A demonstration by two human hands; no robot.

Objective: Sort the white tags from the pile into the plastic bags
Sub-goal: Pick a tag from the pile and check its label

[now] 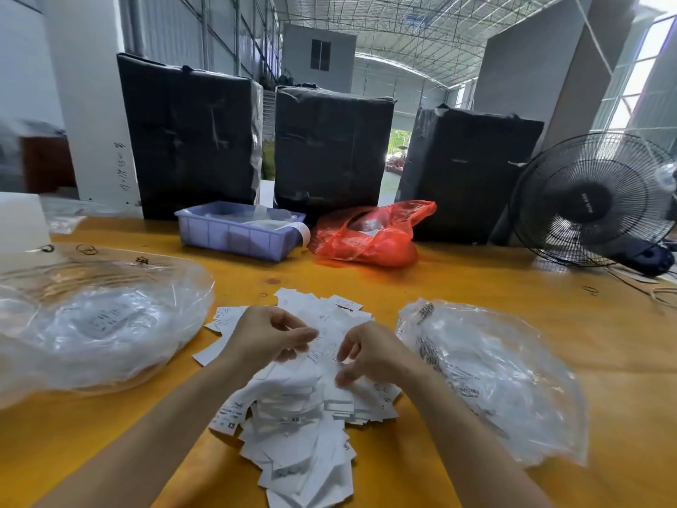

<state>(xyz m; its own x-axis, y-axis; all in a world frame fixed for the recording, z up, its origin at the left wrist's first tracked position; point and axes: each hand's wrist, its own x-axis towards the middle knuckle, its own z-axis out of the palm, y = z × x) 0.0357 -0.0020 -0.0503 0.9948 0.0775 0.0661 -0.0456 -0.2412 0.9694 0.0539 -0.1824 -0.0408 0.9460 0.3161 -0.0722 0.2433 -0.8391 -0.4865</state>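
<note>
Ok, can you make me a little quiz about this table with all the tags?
1. True or false: the red bag lies right of the purple tray.
2. How many clear bags flank the tag pile? A) one B) two C) four
3. Fill in: behind the table at far right stands a black ____.

Key:
1. True.
2. B: the left bag and the right bag.
3. Fan.

Bonus look: the left hand and right hand are both over the pile with fingers curled among the tags; what each one pinches is hard to tell.
</note>
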